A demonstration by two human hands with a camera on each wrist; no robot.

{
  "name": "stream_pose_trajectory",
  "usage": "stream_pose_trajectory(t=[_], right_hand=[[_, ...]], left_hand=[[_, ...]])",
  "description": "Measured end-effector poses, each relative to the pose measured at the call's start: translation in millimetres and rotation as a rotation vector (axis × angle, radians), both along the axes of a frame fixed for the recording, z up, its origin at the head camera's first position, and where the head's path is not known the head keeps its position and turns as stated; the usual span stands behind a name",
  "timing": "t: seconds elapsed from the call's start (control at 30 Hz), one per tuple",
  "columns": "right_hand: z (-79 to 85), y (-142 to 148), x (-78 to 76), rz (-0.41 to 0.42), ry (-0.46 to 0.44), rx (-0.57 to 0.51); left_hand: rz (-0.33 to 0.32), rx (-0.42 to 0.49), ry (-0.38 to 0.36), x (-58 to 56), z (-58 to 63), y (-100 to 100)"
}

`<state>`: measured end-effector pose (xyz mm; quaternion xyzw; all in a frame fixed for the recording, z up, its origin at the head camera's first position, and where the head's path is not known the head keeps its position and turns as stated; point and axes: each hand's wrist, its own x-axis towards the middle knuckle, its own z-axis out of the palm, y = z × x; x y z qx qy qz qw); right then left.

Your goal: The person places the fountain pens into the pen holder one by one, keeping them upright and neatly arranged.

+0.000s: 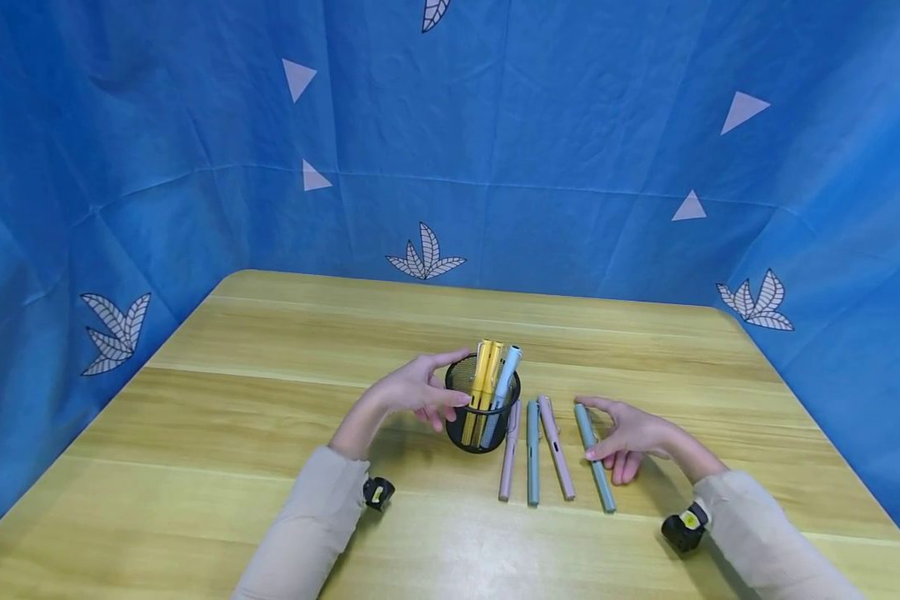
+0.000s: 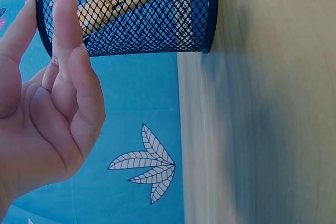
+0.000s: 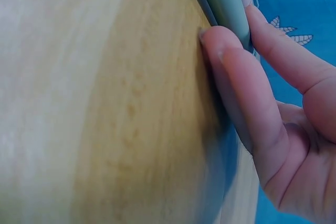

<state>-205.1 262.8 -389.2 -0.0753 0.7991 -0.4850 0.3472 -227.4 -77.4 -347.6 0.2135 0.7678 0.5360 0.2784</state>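
A black mesh pen holder (image 1: 483, 427) stands upright with two yellow pens (image 1: 487, 371) and a light blue pen (image 1: 507, 371) in it. My left hand (image 1: 420, 388) holds the holder at its left side, thumb at the front of the rim and index finger toward the back. Right of the holder lie a lilac pen (image 1: 510, 454), a blue-green pen (image 1: 532, 454), another lilac pen (image 1: 557, 450) and a second blue-green pen (image 1: 602, 483). That last pen is between the thumb and fingers of my right hand (image 1: 633, 433) and lies on the table. In the right wrist view, fingertips (image 3: 223, 38) touch it.
The wooden table (image 1: 217, 433) has a rounded far edge. A blue curtain (image 1: 540, 150) with leaf and triangle prints hangs behind it and at both sides. A small black camera sits on each wrist, the left one (image 1: 378, 493) and the right one (image 1: 684, 528).
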Motion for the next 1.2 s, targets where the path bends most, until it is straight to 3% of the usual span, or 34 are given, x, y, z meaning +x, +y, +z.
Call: stream_pose_trajectory(t=[0.57,1.2], right_hand=[[-5.4,0.1,1.6,-0.063,-0.011,-0.046],[-1.4,-1.7,1.1,-0.065,-0.021,-0.072]], left_hand=[[0.007,0.004,0.009,0.2,-0.5,-0.6],[0.013,-0.002,-0.001,1.1,0.9,-0.3]])
